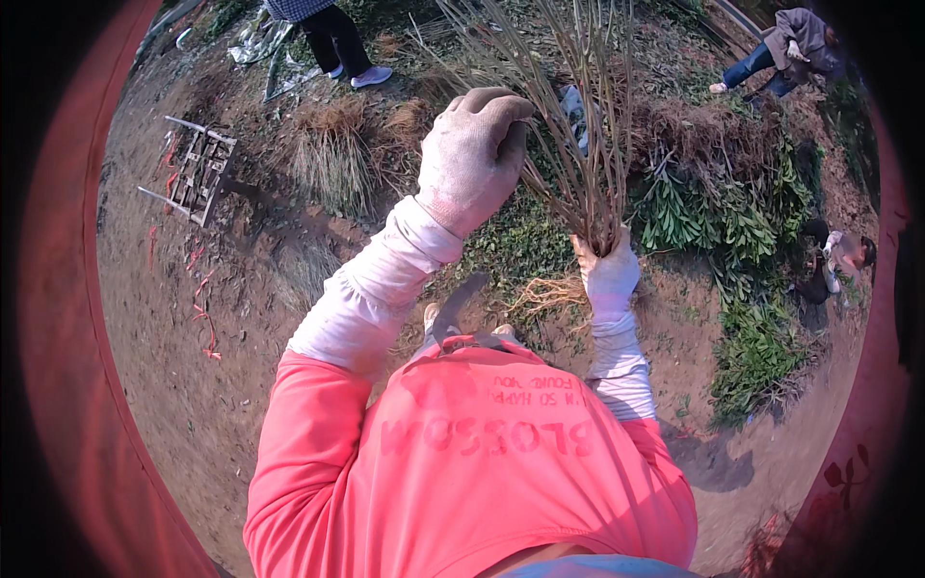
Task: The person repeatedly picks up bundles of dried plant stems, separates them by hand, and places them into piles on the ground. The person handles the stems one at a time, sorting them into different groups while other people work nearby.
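Observation:
A bundle of long, thin bare plant stems (pixel 589 159) rises from my right hand (pixel 611 274), which wears a pale glove and grips it near the base. Tan roots (pixel 553 292) show just below and beside that hand. My left hand (pixel 473 159), in a dusty knit glove, is raised at the left side of the stems. Its fingers are curled, and the fingertips reach the outermost stems. Whether they pinch one is hidden.
A slatted frame (pixel 199 173) lies at left near red ties (pixel 204 311). Bundled stems with roots (pixel 332 159) lie ahead. Leafy plants (pixel 723 209) are heaped at right. People work at the upper left (pixel 329 36), upper right (pixel 795 50) and far right (pixel 838 260).

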Demonstrator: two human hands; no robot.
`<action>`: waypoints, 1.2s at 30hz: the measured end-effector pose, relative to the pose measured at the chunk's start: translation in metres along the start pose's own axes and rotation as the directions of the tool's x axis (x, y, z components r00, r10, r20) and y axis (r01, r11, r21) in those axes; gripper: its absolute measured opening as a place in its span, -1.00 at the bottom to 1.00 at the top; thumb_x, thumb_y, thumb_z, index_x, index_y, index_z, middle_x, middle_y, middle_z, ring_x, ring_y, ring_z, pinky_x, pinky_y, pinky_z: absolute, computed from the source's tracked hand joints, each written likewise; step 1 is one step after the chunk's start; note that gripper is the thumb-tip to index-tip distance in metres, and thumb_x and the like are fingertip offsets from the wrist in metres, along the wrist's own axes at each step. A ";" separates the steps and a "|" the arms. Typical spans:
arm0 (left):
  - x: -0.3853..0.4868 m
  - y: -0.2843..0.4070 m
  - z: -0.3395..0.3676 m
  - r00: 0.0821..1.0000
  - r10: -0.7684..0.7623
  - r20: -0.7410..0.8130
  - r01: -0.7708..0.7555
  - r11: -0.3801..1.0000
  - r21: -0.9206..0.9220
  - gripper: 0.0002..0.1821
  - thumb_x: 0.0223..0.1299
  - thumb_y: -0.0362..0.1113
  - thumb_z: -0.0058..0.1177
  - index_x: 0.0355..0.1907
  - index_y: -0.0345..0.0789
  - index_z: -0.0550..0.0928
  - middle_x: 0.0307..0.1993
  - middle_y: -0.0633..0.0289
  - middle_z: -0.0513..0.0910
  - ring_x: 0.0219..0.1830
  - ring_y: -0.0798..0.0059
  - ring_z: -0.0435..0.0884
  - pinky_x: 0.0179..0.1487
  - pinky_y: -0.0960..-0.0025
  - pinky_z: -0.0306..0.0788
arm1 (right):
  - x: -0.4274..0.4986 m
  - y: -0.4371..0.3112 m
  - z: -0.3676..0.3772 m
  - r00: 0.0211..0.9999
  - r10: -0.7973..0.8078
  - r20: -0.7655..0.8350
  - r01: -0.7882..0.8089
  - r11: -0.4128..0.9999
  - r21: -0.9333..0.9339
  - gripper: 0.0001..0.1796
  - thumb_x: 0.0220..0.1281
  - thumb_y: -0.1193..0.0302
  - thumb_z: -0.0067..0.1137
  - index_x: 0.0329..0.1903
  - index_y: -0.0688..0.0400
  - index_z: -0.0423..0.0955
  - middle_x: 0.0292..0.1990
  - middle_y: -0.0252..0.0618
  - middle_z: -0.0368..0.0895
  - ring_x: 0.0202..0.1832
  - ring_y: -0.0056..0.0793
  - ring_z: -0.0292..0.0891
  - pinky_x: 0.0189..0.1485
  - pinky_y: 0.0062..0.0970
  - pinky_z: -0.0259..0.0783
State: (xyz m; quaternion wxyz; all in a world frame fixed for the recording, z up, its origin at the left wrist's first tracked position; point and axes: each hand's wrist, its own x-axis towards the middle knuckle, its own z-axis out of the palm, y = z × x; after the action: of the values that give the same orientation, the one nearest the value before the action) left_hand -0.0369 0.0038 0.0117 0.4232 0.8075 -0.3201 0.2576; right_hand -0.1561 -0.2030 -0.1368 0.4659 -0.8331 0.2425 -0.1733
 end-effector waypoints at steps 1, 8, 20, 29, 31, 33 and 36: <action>0.001 -0.002 0.002 0.999 -0.034 -0.032 0.035 0.999 0.022 -0.71 0.04 -0.40 0.22 -0.11 -0.25 0.64 -0.10 0.10 0.63 -0.06 0.10 0.61 -0.04 0.20 0.51 | -0.003 -0.005 -0.003 0.998 -0.067 -0.015 0.066 0.995 -0.072 -0.48 -0.03 0.18 0.49 -0.06 0.13 0.51 -0.49 -0.25 0.68 -0.52 -0.32 0.62 -0.44 -0.38 0.48; -0.005 -0.004 0.012 0.984 -0.176 0.030 0.168 0.970 0.178 -0.61 0.07 -0.13 0.25 -0.05 -0.22 0.61 -0.12 0.08 0.57 -0.03 0.06 0.55 -0.01 0.08 0.48 | -0.018 -0.027 -0.012 0.972 -0.213 -0.101 0.178 0.945 -0.274 -0.43 -0.12 0.15 0.52 -0.05 0.11 0.53 -0.40 -0.20 0.72 -0.40 -0.16 0.68 -0.36 -0.29 0.53; -0.009 -0.036 0.030 0.886 -0.460 0.055 0.461 0.888 0.007 -0.75 0.06 -0.30 0.28 -0.17 -0.29 0.66 -0.26 0.12 0.65 -0.16 0.17 0.63 -0.06 0.18 0.51 | -0.017 -0.005 -0.005 0.916 -0.387 -0.105 0.334 0.881 -0.335 -0.36 -0.16 0.26 0.50 0.05 0.11 0.46 -0.36 -0.17 0.71 -0.34 -0.15 0.67 -0.28 -0.28 0.53; -0.053 -0.089 0.010 0.687 -0.680 0.256 0.672 0.461 -0.580 -0.31 0.18 0.12 0.21 0.09 -0.47 0.48 -0.07 0.09 0.63 -0.05 0.38 0.59 0.23 0.32 0.36 | 0.008 -0.007 0.066 0.994 0.088 0.067 -0.105 0.939 0.326 -0.51 0.16 0.36 0.34 0.11 0.17 0.37 -0.25 -0.16 0.70 -0.25 -0.29 0.64 -0.17 -0.36 0.49; -0.080 -0.082 0.043 0.609 -0.714 0.344 0.770 0.431 -0.471 -0.19 0.02 0.04 0.37 0.20 -0.43 0.38 0.02 0.05 0.59 0.08 0.29 0.55 0.24 0.29 0.36 | 0.005 -0.020 0.099 0.996 -0.080 0.035 0.074 0.987 0.142 -0.47 0.16 0.35 0.31 0.17 0.11 0.34 -0.23 -0.11 0.69 -0.16 -0.17 0.66 -0.10 -0.28 0.49; -0.105 -0.085 0.062 0.702 -0.606 0.374 0.610 0.240 -0.756 -0.19 -0.09 -0.19 0.45 0.22 -0.39 0.35 0.06 0.02 0.58 0.12 0.28 0.54 0.22 0.27 0.39 | -0.011 -0.032 0.130 0.962 -0.121 0.245 0.160 0.976 -0.146 -0.41 0.11 0.32 0.30 0.20 0.09 0.32 -0.11 -0.02 0.65 -0.08 -0.08 0.63 -0.02 -0.22 0.48; -0.130 -0.115 0.049 0.608 -0.770 0.193 0.620 0.308 -0.722 -0.15 -0.21 -0.37 0.42 0.24 -0.38 0.34 0.13 0.04 0.55 0.13 0.33 0.55 0.21 0.37 0.39 | -0.033 -0.043 0.176 0.879 -0.246 0.408 0.222 0.969 0.106 -0.35 0.06 0.30 0.31 0.19 0.20 0.27 0.01 0.07 0.54 0.04 0.01 0.54 0.10 -0.23 0.43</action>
State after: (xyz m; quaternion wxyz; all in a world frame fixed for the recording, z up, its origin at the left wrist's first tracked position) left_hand -0.0315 0.0516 -0.1625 0.8033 0.5942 0.0297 -0.0276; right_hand -0.0829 -0.0435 -0.1910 0.5058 -0.8606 0.0298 -0.0525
